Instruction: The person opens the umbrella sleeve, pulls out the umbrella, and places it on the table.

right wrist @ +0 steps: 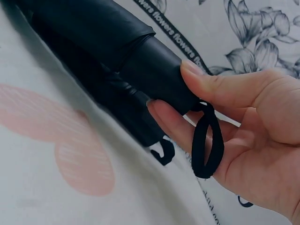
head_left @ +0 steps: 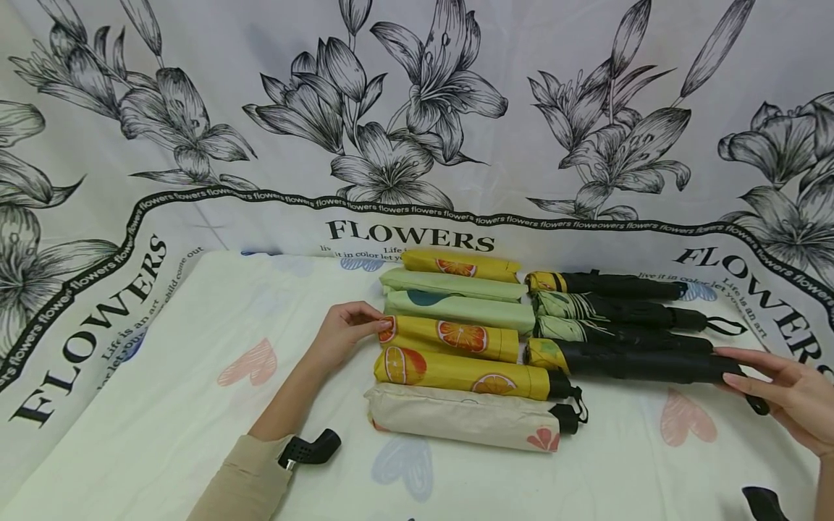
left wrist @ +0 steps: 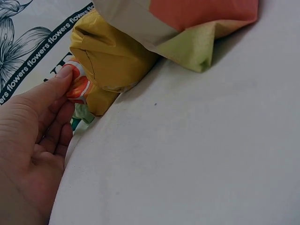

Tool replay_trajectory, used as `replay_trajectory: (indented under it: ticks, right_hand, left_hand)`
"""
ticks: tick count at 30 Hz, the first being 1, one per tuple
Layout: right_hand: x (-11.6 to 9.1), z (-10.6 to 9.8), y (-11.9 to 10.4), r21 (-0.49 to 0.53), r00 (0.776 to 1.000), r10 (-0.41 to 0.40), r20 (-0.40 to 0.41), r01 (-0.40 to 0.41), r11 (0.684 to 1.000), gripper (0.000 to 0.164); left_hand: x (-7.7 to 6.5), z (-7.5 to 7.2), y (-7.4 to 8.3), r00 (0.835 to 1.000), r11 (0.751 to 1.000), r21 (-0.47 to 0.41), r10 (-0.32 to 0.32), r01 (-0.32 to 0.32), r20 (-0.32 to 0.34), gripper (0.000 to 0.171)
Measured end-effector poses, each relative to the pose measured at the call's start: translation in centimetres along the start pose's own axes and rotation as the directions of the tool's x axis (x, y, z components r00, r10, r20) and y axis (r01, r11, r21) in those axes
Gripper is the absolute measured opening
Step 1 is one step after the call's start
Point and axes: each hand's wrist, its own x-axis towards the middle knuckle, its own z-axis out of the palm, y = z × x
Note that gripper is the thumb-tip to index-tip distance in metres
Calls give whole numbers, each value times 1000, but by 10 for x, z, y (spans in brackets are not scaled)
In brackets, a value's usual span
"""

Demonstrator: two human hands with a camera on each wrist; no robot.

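Observation:
My left hand (head_left: 342, 334) pinches the left end of a yellow orange-print umbrella cover (head_left: 417, 337) between thumb and fingers. In the left wrist view, the thumb presses on the printed orange slice of that cover (left wrist: 79, 89). At the right, my right hand (head_left: 791, 394) holds the handle end of a folded black umbrella (head_left: 638, 362), whose other end shows yellow cloth beside the cover. Thumb and fingers sit on opposite sides of the black handle (right wrist: 159, 75) in the right wrist view, and its wrist loop (right wrist: 208, 145) hangs down by the palm.
Behind lie another yellow cover (head_left: 482, 266), two pale green covers (head_left: 456, 311) and several folded dark umbrellas (head_left: 651, 315). In front are a yellow covered umbrella (head_left: 449, 373) and a beige one (head_left: 456, 418). A flower-print cloth (head_left: 417, 130) hangs behind the white surface (head_left: 287, 412).

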Motion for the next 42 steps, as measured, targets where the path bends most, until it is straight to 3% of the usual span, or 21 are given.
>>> replay_trajectory:
  ticks: [4, 7, 14, 25, 36, 42]
  right_hand:
    - [1, -10, 14, 58, 1000, -2, 8, 2, 998, 53]
    - [1, -16, 24, 35, 1000, 11, 10, -11, 999, 51]
    - [1, -17, 27, 36, 996, 81, 27, -82, 996, 51]
    - [3, -14, 33, -28, 999, 34, 29, -33, 999, 51]
    - [4, -11, 37, 6, 1000, 9, 17, -9, 1000, 50]
    - [4, -14, 41, -6, 1000, 2, 26, -2, 1000, 49]
  left_hand:
    - [1, 0, 0, 1000, 1000, 0, 6, -6, 2, 26]
    - [1, 0, 0, 1000, 1000, -2, 3, -3, 3, 23]
    - [1, -1, 1, 1000, 1000, -1, 1, -1, -1, 26]
    - [2, -1, 3, 1000, 1000, 27, -3, 4, -12, 33]
    - [1, -1, 1, 1000, 1000, 18, -6, 6, -1, 26]
    - [1, 1, 0, 1000, 998, 64, -15, 17, -22, 20]
